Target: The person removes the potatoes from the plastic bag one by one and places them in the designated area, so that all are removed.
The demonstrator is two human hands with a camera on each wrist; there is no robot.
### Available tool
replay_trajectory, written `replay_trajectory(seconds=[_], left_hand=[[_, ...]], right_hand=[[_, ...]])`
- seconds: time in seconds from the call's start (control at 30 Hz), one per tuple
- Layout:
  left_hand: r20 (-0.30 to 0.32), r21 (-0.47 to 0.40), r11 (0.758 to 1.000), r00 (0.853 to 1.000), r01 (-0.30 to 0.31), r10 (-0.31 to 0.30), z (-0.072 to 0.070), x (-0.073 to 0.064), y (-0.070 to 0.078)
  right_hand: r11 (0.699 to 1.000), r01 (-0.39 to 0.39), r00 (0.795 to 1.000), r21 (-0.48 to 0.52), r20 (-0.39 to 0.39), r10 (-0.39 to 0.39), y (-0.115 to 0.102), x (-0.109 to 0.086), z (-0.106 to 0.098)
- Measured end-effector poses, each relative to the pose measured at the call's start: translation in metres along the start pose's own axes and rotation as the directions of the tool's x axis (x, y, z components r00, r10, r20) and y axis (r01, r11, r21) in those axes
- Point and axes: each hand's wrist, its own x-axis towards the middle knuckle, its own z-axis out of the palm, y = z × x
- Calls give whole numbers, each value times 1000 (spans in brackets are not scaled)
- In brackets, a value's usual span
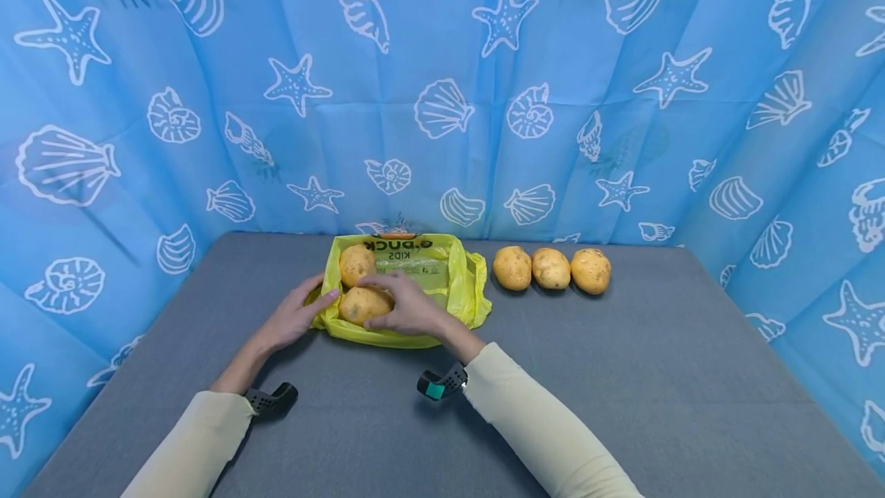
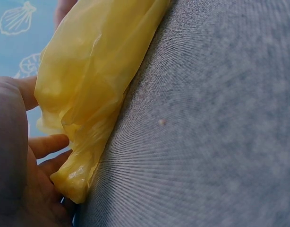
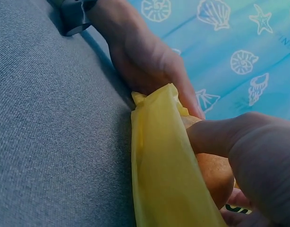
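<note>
A yellow-green plastic bag (image 1: 459,283) lies on the table with its mouth spread wide and its rim rolled down. Inside its left end, my right hand (image 1: 412,306) grips a potato (image 1: 364,305), thumb on the near side and fingers over the far side. Just behind that one sits a second potato (image 1: 356,263). My left hand (image 1: 292,320) rests against the bag's left side with its fingers extended and its thumb toward the gripped potato. In the left wrist view, its fingers touch the crumpled yellow plastic (image 2: 95,71).
To the right of the bag, three potatoes stand in a row: one (image 1: 512,268) nearest it, a middle one (image 1: 551,268) and an outer one (image 1: 591,271). Grey cloth covers the table (image 1: 622,375). A blue curtain (image 1: 442,44) with shells and starfish hangs behind.
</note>
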Motion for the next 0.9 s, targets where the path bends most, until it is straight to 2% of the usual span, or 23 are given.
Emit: replay_trajectory(seconds=[0.23, 0.5, 0.63, 0.77, 0.9], left_hand=[[0, 1, 1000, 1000, 17, -17, 0, -1, 0], [-7, -2, 1000, 1000, -12, 12, 1, -1, -1], [-10, -2, 1000, 1000, -17, 17, 1, 0, -1], [-7, 2, 1000, 1000, -3, 3, 1, 0, -1], [-6, 13, 1000, 1000, -5, 5, 1, 1, -2]], right_hand=[[1000, -12, 1000, 7, -24, 12, -2, -2, 0], [998, -1, 999, 69, -49, 5, -9, -7, -7], [996, 44, 997, 79, -61, -39, -10, -10, -15], [995, 90, 994, 47, -68, -87, -10, -17, -25], [994, 101, 992, 31, -83, -98, -11, -26, -36]])
